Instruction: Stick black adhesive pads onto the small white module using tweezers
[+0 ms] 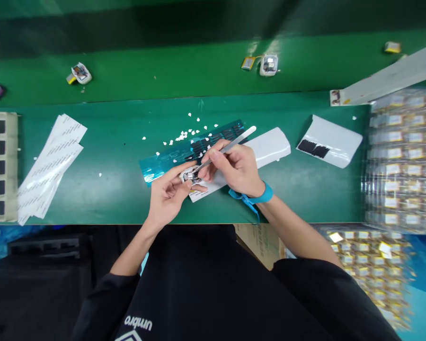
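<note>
My left hand [168,194] pinches a small white casing with a metal part inside [189,175] just above the green table. My right hand [236,166] grips silver tweezers [230,145], whose tips touch the casing. A blue wrist strap [258,196] circles my right wrist. Under both hands lie a blue sheet of small dark stickers [184,152] and a white backing sheet [270,147].
Small white paper bits [184,135] are scattered behind the blue sheet. White strips [51,163] and a grey compartment tray [0,166] lie left. A white sheet with black pads [328,141] and trays of wrapped cells [403,158] lie right. Other casings [269,65] rest on the far belt.
</note>
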`<action>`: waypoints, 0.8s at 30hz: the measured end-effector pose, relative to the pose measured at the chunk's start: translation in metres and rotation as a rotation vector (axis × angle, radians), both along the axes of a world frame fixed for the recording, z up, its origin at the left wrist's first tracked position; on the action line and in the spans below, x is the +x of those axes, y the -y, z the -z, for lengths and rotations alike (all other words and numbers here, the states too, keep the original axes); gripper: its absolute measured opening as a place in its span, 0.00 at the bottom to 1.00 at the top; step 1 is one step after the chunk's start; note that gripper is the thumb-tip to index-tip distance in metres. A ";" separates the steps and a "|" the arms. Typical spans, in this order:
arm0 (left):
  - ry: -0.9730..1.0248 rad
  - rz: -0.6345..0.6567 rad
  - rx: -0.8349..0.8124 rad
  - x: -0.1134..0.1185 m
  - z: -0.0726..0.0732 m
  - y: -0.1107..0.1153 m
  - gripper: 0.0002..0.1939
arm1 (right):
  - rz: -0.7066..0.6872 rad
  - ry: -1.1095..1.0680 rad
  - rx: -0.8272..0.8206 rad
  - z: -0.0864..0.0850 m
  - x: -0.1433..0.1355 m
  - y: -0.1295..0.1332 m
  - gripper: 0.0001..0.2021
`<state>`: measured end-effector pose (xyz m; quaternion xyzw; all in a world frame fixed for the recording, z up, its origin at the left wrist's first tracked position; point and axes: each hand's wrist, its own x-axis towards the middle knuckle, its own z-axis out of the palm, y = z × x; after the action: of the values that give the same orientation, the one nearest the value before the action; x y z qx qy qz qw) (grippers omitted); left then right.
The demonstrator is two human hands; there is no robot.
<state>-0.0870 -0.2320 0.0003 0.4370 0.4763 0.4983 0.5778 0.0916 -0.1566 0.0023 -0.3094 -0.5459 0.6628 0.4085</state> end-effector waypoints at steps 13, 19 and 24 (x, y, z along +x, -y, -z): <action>0.010 0.056 -0.010 -0.001 -0.012 0.005 0.18 | -0.024 -0.001 0.088 -0.002 0.001 0.002 0.15; -0.036 0.066 -0.045 -0.002 -0.014 0.005 0.20 | -0.012 0.012 0.115 -0.001 0.002 0.001 0.15; -0.039 0.031 -0.079 0.001 -0.013 0.002 0.20 | -0.016 0.050 0.162 -0.002 0.001 0.000 0.13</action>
<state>-0.0855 -0.2342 0.0133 0.4307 0.4999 0.4617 0.5928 0.0931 -0.1570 0.0046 -0.2875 -0.6103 0.6116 0.4133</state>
